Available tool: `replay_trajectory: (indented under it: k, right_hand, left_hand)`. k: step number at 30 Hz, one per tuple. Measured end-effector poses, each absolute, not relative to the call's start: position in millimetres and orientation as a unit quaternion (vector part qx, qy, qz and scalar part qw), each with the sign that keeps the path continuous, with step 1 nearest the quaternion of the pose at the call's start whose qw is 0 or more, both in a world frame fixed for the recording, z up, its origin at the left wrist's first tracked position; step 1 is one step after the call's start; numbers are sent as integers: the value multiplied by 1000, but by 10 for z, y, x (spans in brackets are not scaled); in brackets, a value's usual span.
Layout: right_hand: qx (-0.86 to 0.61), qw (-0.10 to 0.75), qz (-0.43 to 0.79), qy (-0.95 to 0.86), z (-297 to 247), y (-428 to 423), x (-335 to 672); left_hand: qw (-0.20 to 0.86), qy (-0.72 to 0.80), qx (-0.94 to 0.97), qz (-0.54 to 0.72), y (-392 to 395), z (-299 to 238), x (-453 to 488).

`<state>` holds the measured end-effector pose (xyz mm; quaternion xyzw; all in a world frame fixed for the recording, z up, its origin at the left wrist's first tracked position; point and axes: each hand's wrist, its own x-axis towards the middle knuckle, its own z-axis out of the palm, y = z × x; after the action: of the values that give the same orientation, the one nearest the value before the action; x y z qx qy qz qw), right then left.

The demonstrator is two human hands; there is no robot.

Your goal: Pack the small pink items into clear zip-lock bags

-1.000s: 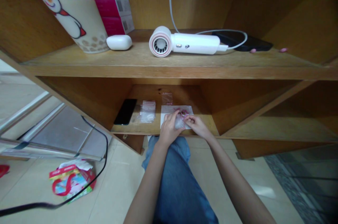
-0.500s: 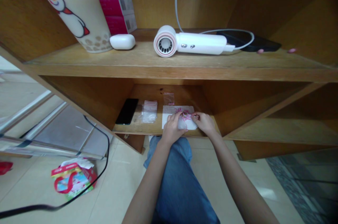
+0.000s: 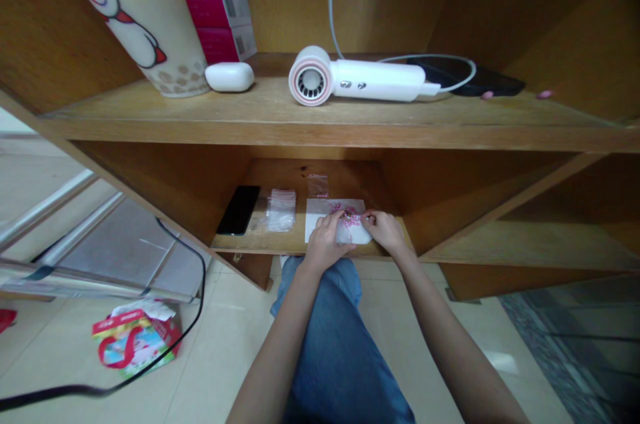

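Note:
On the lower shelf, a white sheet of paper [image 3: 313, 209] holds a small pile of pink beads [image 3: 354, 216]. My left hand [image 3: 324, 241] rests over the sheet's left part, fingers stretched toward the pile and thumb apart. A small gold-coloured bit lies by its fingertips, too small to name. At the right side of the pile, my right hand [image 3: 385, 231] has thumb and forefinger pressed together; what they pinch is too small to tell. Behind the paper lies a small clear bag [image 3: 318, 185] with some pink pieces in it.
Left of the paper are clear plastic bags [image 3: 281, 211] and a black phone [image 3: 239, 211]. The upper shelf [image 3: 260, 114] carries a white hair dryer [image 3: 380, 81], a white earbud case [image 3: 229, 77], a large drink cup [image 3: 160, 31] and pink boxes [image 3: 210, 4].
The view has shifted slightly. Both hands stay at the beads in nearly the same pose.

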<state>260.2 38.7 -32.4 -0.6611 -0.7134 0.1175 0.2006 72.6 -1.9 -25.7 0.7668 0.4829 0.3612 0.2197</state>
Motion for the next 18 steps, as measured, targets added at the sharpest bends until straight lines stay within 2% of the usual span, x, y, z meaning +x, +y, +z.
replay_trajectory:
  k: [12,18]
  right_hand:
    - [-652,215,121,-717,-305,371,2578]
    - [-616,300,209,-698,-300,319,2521]
  left_hand:
    - [217,492,757,370,38,-310,748]
    - [235,496,744,379,64,-346,754]
